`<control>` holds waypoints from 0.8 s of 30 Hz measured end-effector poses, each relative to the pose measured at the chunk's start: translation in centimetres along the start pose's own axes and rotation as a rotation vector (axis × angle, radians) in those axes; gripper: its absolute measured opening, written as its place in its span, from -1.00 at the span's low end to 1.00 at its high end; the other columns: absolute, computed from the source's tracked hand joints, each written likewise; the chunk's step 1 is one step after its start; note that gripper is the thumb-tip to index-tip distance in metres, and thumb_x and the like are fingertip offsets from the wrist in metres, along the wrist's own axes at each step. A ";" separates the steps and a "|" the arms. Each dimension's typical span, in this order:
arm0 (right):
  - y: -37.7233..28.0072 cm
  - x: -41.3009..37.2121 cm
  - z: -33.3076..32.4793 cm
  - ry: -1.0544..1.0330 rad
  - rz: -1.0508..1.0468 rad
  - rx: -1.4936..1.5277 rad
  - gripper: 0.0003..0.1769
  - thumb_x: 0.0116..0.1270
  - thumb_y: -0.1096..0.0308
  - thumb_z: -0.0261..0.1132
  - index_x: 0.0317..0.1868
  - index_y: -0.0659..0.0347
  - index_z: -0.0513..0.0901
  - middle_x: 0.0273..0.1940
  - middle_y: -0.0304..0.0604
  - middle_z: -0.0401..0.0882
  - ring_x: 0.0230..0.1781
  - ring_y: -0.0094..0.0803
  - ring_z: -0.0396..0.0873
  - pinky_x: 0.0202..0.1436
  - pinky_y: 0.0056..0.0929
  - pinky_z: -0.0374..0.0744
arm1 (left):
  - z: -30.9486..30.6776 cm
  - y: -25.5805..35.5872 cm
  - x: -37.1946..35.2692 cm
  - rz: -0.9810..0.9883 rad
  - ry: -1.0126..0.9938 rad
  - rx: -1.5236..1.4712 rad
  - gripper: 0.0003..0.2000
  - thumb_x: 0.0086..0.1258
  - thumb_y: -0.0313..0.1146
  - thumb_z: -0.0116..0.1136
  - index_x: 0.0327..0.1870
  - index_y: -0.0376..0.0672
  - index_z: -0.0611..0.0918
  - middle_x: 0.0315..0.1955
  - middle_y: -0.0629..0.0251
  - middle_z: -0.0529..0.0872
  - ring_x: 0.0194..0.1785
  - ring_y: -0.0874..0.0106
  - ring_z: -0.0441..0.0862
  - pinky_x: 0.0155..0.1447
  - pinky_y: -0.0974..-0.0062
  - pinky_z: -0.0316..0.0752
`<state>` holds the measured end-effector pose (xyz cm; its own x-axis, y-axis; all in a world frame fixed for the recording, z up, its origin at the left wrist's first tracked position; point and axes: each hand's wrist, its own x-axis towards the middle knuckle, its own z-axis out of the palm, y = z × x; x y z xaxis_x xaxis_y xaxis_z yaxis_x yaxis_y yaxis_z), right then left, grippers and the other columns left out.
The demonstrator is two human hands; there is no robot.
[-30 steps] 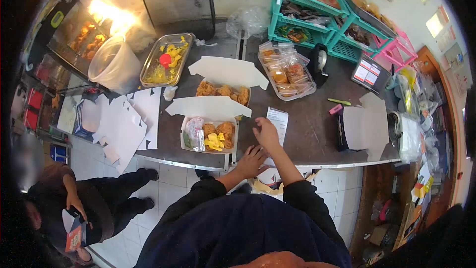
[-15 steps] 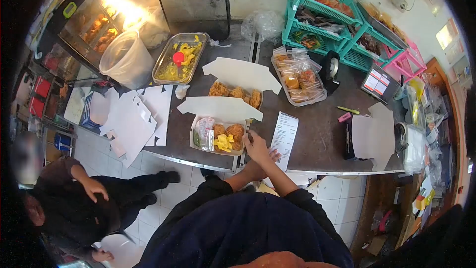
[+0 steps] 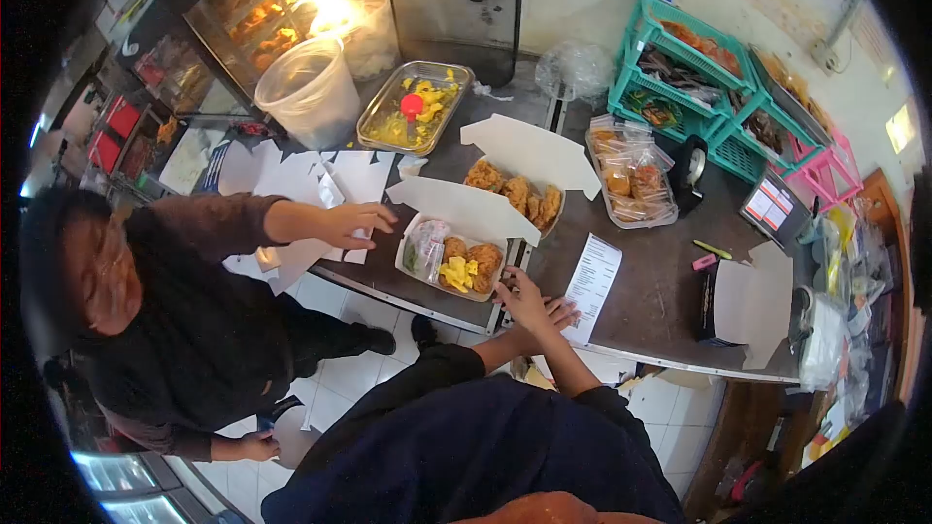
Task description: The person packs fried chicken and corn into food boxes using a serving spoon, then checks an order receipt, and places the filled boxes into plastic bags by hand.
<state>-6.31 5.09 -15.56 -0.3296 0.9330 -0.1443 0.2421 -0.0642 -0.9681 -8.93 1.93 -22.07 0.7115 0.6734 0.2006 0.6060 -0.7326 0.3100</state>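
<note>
My wrists are crossed at the counter's front edge. My right hand (image 3: 522, 297) lies over my left wrist, its fingers apart and fingertips right at the near right corner of an open white box (image 3: 412, 272). Inside this box sit fried chicken (image 3: 485, 260), yellow scrambled-egg-like pieces (image 3: 459, 275) and a clear-wrapped packet (image 3: 424, 245). My left hand (image 3: 560, 314) reaches out from beneath the right forearm, fingers stretched, beside the lower end of a printed receipt (image 3: 592, 281). Another open box (image 3: 529, 150) with fried chicken pieces (image 3: 515, 192) stands just behind.
A co-worker (image 3: 184, 320) stands at left, one hand (image 3: 354, 223) over flat white cartons (image 3: 364, 180). Behind are a metal tray (image 3: 374, 136) of yellow food, a plastic bucket (image 3: 306, 87), a tub of packets (image 3: 631, 180) and green baskets (image 3: 670, 68). Another open box (image 3: 743, 301) stands right.
The view has shifted left, so the counter appears further right. The co-worker has stepped closer and stretched an arm over the flat cartons. My right hand's fingers have spread at the box corner.
</note>
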 end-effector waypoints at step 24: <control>-1.1 0.1 0.1 0.015 0.186 -0.018 -0.56 0.20 0.19 0.11 -0.02 0.34 0.33 -0.38 -0.09 0.51 -0.50 -0.48 0.56 -0.59 -0.62 0.45 | -0.4 0.1 0.0 0.007 0.089 -0.058 -0.38 0.22 0.06 -0.22 0.24 -0.10 0.09 0.24 0.15 0.04 0.27 0.15 0.00 0.25 0.13 -0.10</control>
<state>-6.68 5.19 -14.54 -0.2641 0.9107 -0.3175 0.3137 -0.2302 -0.9212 -9.07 1.91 -21.65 0.6798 0.6763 0.2837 0.5776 -0.7321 0.3611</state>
